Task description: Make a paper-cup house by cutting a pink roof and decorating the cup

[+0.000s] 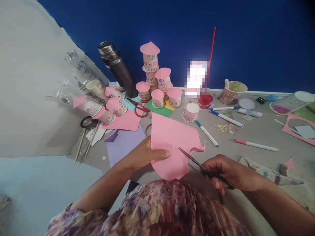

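My left hand [145, 153] grips a sheet of pink paper [169, 134] by its left edge, thumb flat on top and fingers behind it. The sheet has a rounded lower edge and a jagged cut on its right side. In my right hand [220, 173] is a pair of black-handled scissors [194, 159], blades pointing up and left over the paper, near the cut. The blades look nearly closed. Just beyond the sheet stands a decorated paper cup [191, 112]. A pair of red-handled scissors [142, 109] rests behind it to the left.
Paper cups with pink cone roofs [150, 59] are stacked at the back, beside a leaning dark flask [118, 68]. More roofed cups [90, 106] lie at left near purple paper [125, 144]. Markers [226, 118], a patterned cup [232, 91] and paper scraps spread over the right side.
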Tool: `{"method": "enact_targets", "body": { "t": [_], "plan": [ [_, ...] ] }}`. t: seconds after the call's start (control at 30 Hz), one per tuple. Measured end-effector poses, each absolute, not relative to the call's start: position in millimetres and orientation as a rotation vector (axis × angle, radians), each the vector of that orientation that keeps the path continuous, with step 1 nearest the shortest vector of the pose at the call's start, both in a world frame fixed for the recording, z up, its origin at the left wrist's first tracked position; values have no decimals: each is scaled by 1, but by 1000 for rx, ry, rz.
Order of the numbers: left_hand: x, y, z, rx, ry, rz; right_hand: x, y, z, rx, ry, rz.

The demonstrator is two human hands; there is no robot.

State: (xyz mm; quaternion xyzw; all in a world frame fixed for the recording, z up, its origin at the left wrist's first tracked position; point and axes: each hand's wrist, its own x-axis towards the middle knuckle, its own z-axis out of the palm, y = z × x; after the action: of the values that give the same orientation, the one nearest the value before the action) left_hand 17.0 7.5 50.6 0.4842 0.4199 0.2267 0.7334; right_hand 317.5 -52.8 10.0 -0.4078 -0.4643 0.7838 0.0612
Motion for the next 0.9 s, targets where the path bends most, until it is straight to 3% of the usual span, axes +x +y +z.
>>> {"method": "enact_targets", "body": {
  "t": [0.9],
  "plan": [
    [15, 35, 62, 1105, 728, 299, 318, -54, 6, -1097, -1377, 2495]
  ]
}}
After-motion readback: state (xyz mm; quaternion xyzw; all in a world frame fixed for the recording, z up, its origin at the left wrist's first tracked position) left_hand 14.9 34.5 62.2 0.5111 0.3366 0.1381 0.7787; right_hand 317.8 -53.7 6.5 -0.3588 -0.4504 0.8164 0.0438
